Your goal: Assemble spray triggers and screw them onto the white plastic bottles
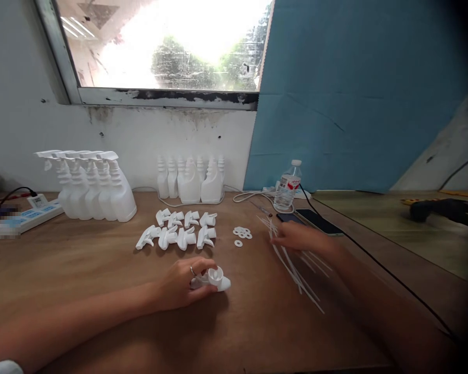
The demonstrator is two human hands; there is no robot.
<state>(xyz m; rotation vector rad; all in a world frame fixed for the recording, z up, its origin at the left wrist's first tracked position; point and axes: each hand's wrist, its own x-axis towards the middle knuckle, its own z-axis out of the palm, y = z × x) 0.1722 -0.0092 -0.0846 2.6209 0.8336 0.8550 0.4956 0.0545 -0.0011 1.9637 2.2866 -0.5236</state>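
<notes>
My left hand (187, 280) is closed around a white spray trigger head (216, 276), which lies low over the table with its round collar opening facing up. On the right, my right hand (300, 236) is at the upper part of a loose bundle of thin white plastic tubes (292, 270). Its fingertips are pinched together at the tubes, slightly blurred; how many tubes are between them is hidden. Several more trigger heads (186, 238) lie in two rows beyond my left hand. Small white ring washers (242, 232) lie in a group between the trigger heads and the tubes.
Spray bottles with triggers fitted (97, 192) stand at the left, and bottles without triggers (200, 182) stand by the wall. A water bottle (286, 189), a phone (320, 222) and a black cable (374, 259) are on the right. A power strip (35, 215) lies far left.
</notes>
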